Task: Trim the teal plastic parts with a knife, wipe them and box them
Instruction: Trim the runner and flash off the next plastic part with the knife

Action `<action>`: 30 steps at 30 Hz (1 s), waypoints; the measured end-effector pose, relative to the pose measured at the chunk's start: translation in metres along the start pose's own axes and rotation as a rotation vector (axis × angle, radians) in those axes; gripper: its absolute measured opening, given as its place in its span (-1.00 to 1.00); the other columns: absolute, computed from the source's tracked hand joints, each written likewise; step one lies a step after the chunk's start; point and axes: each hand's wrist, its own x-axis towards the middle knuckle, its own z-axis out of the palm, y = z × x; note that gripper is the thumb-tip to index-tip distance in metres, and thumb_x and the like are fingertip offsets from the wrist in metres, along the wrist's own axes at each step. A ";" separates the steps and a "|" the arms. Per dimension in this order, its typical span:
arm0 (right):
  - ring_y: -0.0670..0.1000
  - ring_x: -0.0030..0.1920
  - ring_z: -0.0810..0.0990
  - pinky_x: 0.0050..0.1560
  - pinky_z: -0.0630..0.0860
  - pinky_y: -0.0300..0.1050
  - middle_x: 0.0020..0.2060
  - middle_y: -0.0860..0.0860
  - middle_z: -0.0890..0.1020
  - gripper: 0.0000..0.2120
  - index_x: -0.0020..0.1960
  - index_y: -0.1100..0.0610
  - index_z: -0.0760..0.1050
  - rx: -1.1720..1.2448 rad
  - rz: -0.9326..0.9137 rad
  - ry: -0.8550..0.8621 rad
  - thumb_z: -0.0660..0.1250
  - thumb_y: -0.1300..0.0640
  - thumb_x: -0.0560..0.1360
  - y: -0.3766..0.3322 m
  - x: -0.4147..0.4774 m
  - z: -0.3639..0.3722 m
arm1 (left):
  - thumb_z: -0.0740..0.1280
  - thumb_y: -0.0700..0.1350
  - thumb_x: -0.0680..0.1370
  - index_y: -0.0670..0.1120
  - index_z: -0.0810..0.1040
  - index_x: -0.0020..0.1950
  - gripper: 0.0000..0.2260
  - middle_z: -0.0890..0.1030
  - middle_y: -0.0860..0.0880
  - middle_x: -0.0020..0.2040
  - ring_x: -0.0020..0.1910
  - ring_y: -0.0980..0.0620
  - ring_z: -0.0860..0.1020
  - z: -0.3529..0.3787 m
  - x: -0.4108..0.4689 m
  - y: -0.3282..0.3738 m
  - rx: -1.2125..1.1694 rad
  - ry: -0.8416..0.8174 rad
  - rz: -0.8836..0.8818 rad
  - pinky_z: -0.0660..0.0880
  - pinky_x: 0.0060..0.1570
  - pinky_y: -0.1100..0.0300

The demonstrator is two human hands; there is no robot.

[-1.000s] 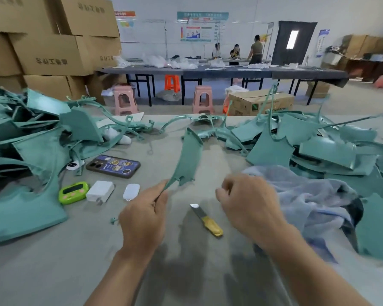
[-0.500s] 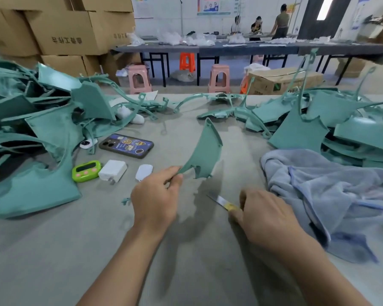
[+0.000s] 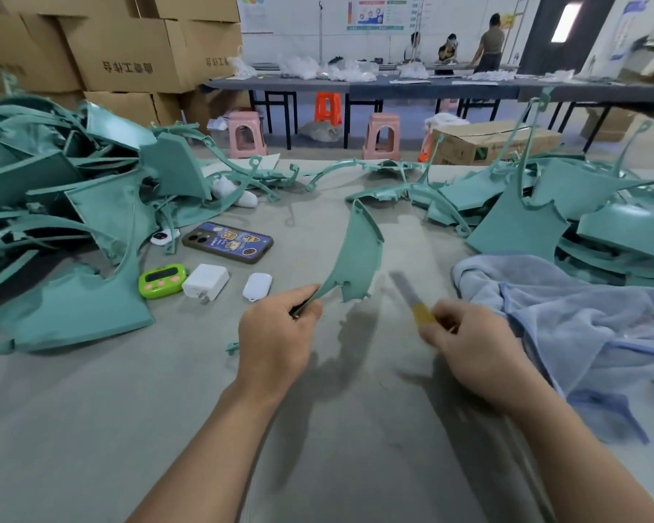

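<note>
My left hand (image 3: 276,334) pinches the narrow lower tip of a curved teal plastic part (image 3: 357,258) and holds it upright above the grey table (image 3: 167,428). My right hand (image 3: 472,352) grips the yellow handle of a knife (image 3: 412,298), lifted off the table, its blurred blade pointing up and left toward the part. A light blue cloth (image 3: 582,326) lies crumpled just right of my right hand. Heaps of teal parts lie at the left (image 3: 65,220) and at the right (image 3: 567,217).
A phone (image 3: 227,241), a green timer (image 3: 162,280), a white charger (image 3: 206,281) and a small white case (image 3: 257,286) lie left of centre. Beyond the table's far edge are an open cardboard box (image 3: 495,141), stacked cartons (image 3: 129,58), stools and people at a long table.
My right hand reached down to the knife lying on the table, took it by the handle and lifted it. My left hand kept hold of the teal part.
</note>
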 end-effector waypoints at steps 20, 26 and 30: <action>-0.10 -0.01 0.55 0.01 0.43 -0.18 -0.10 -0.12 0.57 -0.83 -0.19 -0.07 0.60 0.238 -0.311 0.164 0.42 0.14 0.55 -0.003 0.009 -0.014 | 0.49 -0.09 0.48 -0.03 0.67 0.23 -0.68 0.57 0.02 0.36 0.38 -0.01 0.45 -0.006 0.006 0.008 0.135 0.202 0.406 0.31 0.44 0.06; 0.00 -0.10 0.58 0.01 0.51 -0.01 -0.14 0.16 0.68 -0.86 -0.07 0.11 0.67 0.942 0.042 0.317 0.35 0.19 0.62 -0.006 0.012 0.005 | 0.51 -0.05 0.46 0.04 0.23 0.58 -0.25 0.37 0.12 0.48 0.45 0.20 0.32 0.002 -0.004 0.023 -0.130 0.154 -0.061 0.24 0.41 0.34; -0.02 -0.16 0.70 -0.18 0.67 -0.16 -0.14 0.04 0.73 -0.81 -0.04 0.15 0.64 1.325 0.290 0.148 0.26 0.25 0.64 -0.016 0.009 0.019 | 0.44 -0.09 0.57 -0.03 0.52 0.40 -0.60 0.68 0.10 0.10 0.01 0.12 0.63 0.015 -0.010 0.030 -0.475 -0.363 -0.414 0.56 0.15 0.10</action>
